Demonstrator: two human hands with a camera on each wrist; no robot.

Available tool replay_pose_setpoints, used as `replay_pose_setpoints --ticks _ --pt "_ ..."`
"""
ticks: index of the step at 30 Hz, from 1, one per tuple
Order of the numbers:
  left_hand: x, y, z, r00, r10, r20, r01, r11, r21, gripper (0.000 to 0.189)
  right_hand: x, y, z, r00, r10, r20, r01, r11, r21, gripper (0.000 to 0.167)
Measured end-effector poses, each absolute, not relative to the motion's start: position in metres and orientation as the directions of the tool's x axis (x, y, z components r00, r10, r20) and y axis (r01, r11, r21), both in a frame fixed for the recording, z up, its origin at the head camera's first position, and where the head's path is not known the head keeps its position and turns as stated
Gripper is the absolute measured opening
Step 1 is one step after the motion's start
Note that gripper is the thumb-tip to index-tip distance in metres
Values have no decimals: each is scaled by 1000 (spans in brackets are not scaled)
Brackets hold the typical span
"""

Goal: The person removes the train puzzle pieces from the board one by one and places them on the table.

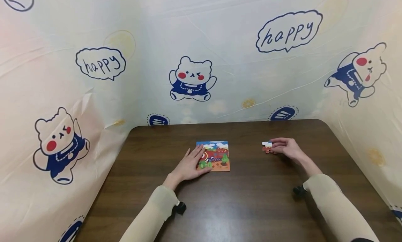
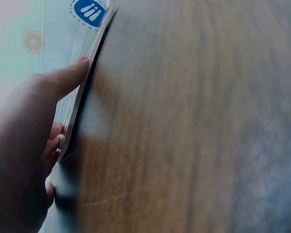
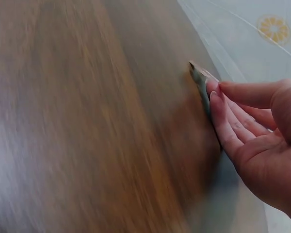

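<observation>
Though small, jigsaw piece (image 1: pixel 267 146) white above; seemingly red below

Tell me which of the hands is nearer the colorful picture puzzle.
Left. The left hand rests on the left part of the puzzle; the right hand is away to its right, pinching a small piece.

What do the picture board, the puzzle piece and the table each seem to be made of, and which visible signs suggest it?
Picture board: probably cardboard or thin wood with a smooth printed face; it looks flat and stiff, with a pale edge.
Puzzle piece: likely similar printed board, judging by its knobbed outline and bright colours.
Table: wood or wood-look laminate, satiny; brown grain and soft glare show.
</observation>
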State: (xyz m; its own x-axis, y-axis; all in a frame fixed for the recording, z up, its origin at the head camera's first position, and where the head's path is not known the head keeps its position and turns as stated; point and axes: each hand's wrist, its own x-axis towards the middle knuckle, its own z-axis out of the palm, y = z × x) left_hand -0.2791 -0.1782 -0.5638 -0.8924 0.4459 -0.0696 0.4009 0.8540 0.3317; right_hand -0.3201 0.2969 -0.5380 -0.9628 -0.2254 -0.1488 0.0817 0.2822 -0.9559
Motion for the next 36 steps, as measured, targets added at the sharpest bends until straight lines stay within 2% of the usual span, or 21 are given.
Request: replay_pose_setpoints --ticks 9,21,36 --pt "-280 -178 -561 -893 445 -62 400 851 341 103 -321 309 -538 -959 -236 -155 72 325 -943 53" --pt "-277 -177 -560 -895 441 -64 394 851 347 103 -320 300 -541 -981 -146 -130 48 469 -882 50" --pt "-276 -176 -559 -895 442 -62 400 855 331 104 -314 292 -541 -998 -66 8 -45 593 -804 40"
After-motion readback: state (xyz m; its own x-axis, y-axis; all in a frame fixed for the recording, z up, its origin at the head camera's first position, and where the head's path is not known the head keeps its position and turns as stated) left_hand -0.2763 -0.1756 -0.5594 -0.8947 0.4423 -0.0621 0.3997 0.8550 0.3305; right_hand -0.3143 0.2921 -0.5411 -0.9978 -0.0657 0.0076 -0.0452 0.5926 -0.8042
